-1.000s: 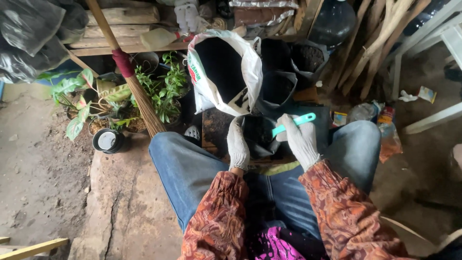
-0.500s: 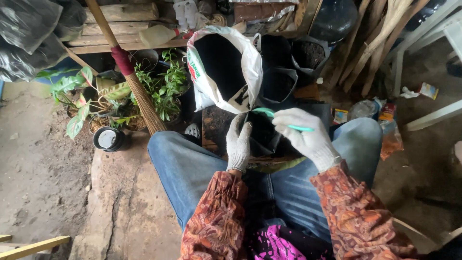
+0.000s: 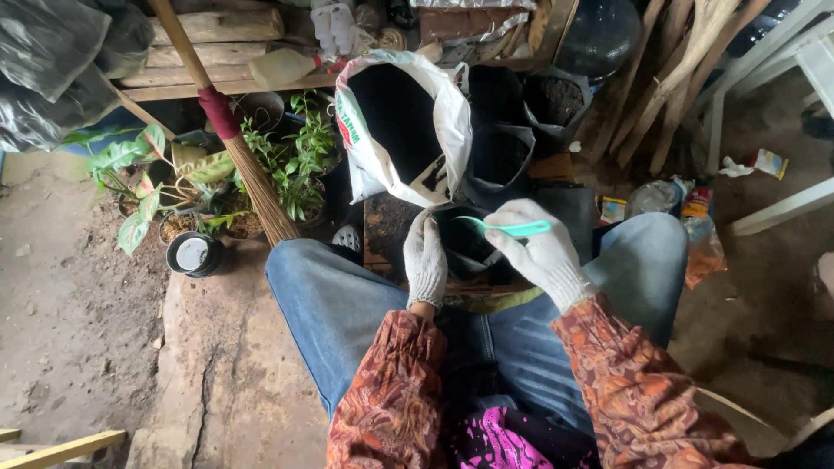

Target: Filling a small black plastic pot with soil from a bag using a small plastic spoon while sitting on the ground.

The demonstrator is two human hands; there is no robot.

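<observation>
The right hand [image 3: 540,252] has swung the green scoop [image 3: 508,228] from tilted to nearly level, its tip now over the mouth of the small black bag [image 3: 465,247] between the knees; its fingers are closed around the handle. The left hand [image 3: 426,260] still pinches the bag's rim at 9 o'clock (gloved). The white sack [image 3: 452,122] gapes at 12 o'clock.

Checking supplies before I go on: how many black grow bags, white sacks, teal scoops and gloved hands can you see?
Black grow bags: 4, one held, three behind
White sack: 1
Teal scoop: 1
Gloved hands: 2, left hand, right hand
Total: 8
</observation>
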